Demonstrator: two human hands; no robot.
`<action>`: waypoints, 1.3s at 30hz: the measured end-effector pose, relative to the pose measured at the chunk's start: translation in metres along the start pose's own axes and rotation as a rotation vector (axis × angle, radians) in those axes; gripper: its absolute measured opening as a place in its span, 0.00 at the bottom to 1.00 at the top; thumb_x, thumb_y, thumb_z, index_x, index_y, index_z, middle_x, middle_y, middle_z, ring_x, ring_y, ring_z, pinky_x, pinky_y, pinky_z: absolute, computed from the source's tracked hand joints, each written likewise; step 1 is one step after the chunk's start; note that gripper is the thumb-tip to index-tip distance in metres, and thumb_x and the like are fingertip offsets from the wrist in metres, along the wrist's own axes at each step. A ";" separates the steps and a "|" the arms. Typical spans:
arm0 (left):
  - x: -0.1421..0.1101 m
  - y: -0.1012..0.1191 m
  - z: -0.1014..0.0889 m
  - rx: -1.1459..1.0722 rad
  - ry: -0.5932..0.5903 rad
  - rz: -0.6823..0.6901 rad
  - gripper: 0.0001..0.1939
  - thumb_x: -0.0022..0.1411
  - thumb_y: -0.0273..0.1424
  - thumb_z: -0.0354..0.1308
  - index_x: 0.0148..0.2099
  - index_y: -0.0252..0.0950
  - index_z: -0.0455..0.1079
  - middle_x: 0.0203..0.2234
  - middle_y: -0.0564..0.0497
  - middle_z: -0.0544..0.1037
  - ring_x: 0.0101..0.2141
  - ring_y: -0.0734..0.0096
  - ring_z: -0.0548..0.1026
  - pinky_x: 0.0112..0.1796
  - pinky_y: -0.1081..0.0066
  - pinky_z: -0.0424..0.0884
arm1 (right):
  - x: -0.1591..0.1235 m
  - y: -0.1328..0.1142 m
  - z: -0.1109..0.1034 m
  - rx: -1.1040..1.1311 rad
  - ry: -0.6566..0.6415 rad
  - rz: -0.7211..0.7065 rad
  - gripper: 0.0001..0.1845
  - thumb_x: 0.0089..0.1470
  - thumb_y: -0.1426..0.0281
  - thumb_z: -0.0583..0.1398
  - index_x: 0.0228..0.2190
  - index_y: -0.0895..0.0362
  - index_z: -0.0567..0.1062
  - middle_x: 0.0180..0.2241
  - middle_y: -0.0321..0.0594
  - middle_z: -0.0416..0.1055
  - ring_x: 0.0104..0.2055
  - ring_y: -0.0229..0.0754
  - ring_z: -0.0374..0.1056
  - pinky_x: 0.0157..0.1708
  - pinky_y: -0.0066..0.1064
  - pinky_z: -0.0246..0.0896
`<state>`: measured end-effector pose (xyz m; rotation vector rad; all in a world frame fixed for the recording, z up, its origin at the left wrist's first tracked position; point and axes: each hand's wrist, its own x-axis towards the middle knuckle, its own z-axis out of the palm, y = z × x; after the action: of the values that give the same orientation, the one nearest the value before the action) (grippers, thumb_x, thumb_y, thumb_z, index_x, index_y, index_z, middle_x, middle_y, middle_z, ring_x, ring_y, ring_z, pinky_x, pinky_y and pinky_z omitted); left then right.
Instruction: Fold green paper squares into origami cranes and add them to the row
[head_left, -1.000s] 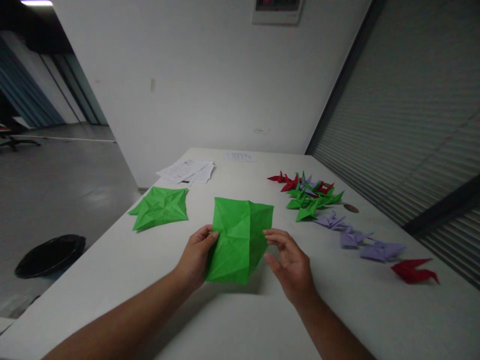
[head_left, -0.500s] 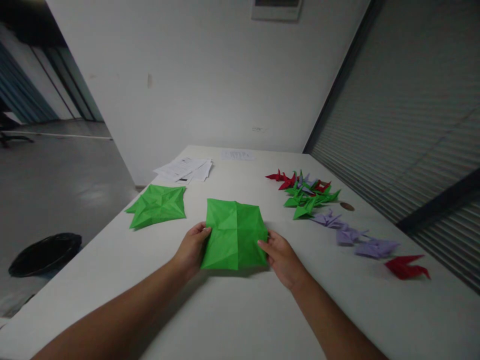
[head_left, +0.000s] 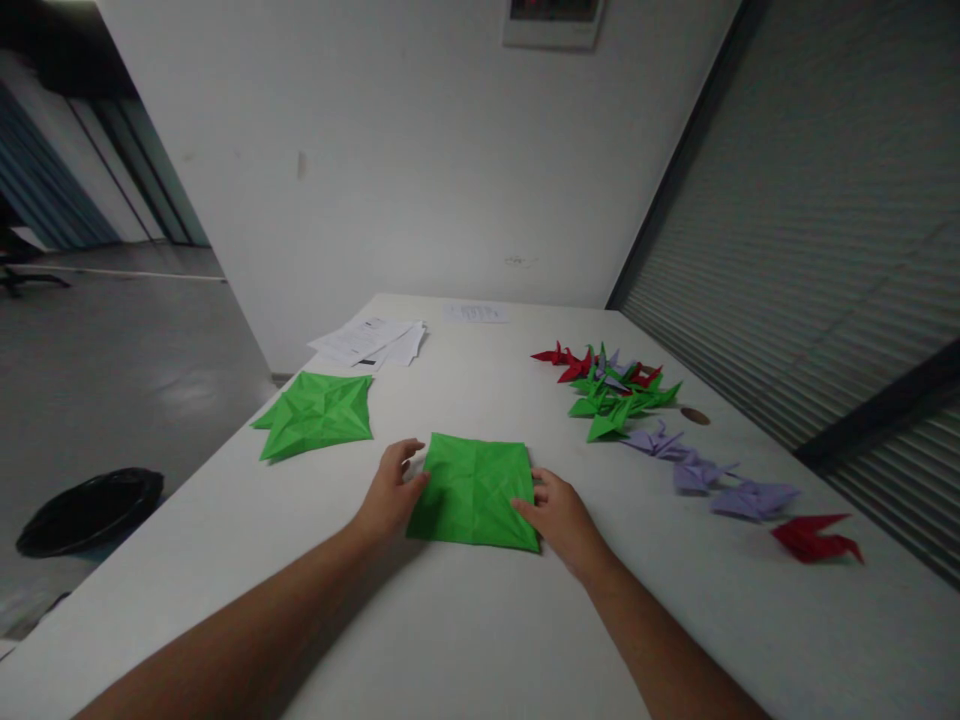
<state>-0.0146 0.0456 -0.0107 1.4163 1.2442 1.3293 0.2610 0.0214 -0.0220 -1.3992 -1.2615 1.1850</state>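
Left hand (head_left: 387, 498) — loosely open beside sheet (head_left: 474, 495) | right hand (head_left: 564, 515) — thumb over its edge, grip unclear | best smoothed lightly between them

The right hand (head_left: 561, 517) pinches a creased green sheet (head_left: 472, 490).

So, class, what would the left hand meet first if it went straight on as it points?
Likely the green sheet between the hands; whether the left hand already touches it is unclear.

There are two hands (head_left: 568, 520), one bin (head_left: 90, 512), one middle green sheet (head_left: 474, 492).
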 end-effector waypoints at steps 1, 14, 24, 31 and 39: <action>-0.003 0.001 -0.001 0.165 -0.092 0.146 0.16 0.59 0.28 0.62 0.50 0.39 0.72 0.56 0.42 0.74 0.60 0.53 0.69 0.62 0.48 0.64 | 0.001 0.002 0.000 -0.050 0.009 -0.007 0.24 0.44 0.63 0.70 0.43 0.56 0.73 0.34 0.44 0.84 0.33 0.52 0.81 0.32 0.39 0.76; -0.026 0.015 0.004 0.937 -0.717 0.626 0.23 0.67 0.34 0.60 0.64 0.39 0.70 0.61 0.42 0.73 0.61 0.44 0.68 0.60 0.46 0.69 | 0.000 -0.003 -0.009 -0.334 0.036 0.087 0.17 0.54 0.67 0.66 0.45 0.56 0.72 0.24 0.30 0.71 0.18 0.37 0.67 0.16 0.25 0.57; -0.022 0.014 -0.001 0.845 -0.796 0.663 0.19 0.67 0.34 0.60 0.59 0.39 0.74 0.60 0.42 0.74 0.62 0.46 0.67 0.60 0.48 0.68 | 0.010 -0.002 -0.015 -0.032 0.155 0.073 0.27 0.43 0.57 0.67 0.42 0.54 0.68 0.23 0.26 0.67 0.14 0.32 0.56 0.12 0.23 0.43; -0.024 0.015 0.000 0.861 -0.770 0.658 0.19 0.65 0.33 0.62 0.58 0.39 0.75 0.62 0.37 0.70 0.61 0.44 0.68 0.60 0.47 0.68 | 0.006 -0.013 -0.015 0.066 0.175 -0.043 0.24 0.45 0.55 0.67 0.39 0.55 0.70 0.23 0.27 0.67 0.16 0.31 0.54 0.14 0.23 0.42; -0.024 0.014 -0.001 0.844 -0.763 0.669 0.20 0.65 0.33 0.63 0.58 0.39 0.75 0.62 0.36 0.69 0.61 0.44 0.68 0.61 0.47 0.67 | 0.004 -0.014 -0.013 0.069 0.140 -0.070 0.21 0.46 0.56 0.67 0.37 0.55 0.71 0.22 0.28 0.67 0.16 0.31 0.54 0.15 0.24 0.44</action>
<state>-0.0127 0.0190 -0.0011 2.7674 0.8160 0.4411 0.2723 0.0268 -0.0063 -1.3524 -1.1524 1.0548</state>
